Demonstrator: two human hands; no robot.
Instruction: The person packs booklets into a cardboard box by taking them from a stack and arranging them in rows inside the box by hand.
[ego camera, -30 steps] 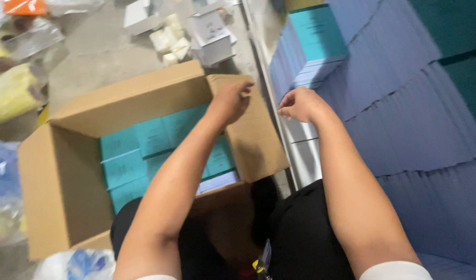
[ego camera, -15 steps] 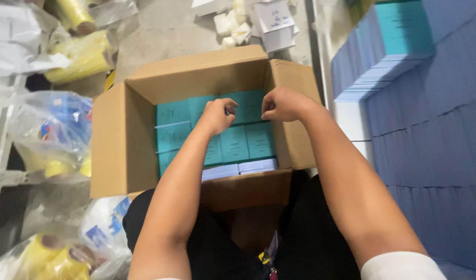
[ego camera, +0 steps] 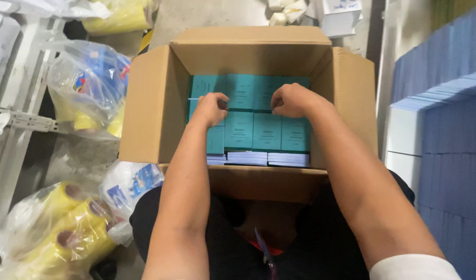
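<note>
Open cardboard box (ego camera: pixel 150 114) packed with rows of teal booklets (ego camera: pixel 253 129). Left hand (ego camera: pixel 211 109) and right hand (ego camera: pixel 289 100) curled, fingers pressing on booklets inside; grip unclear.

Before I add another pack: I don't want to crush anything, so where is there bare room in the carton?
Little. Teal packs fill the cardboard carton wall to wall, with the left hand and right hand on them. The near edge shows pale pack edges set lower, against the front flap. Outside, bagged yellow rolls crowd the left; concrete floor beyond is barer.
</note>
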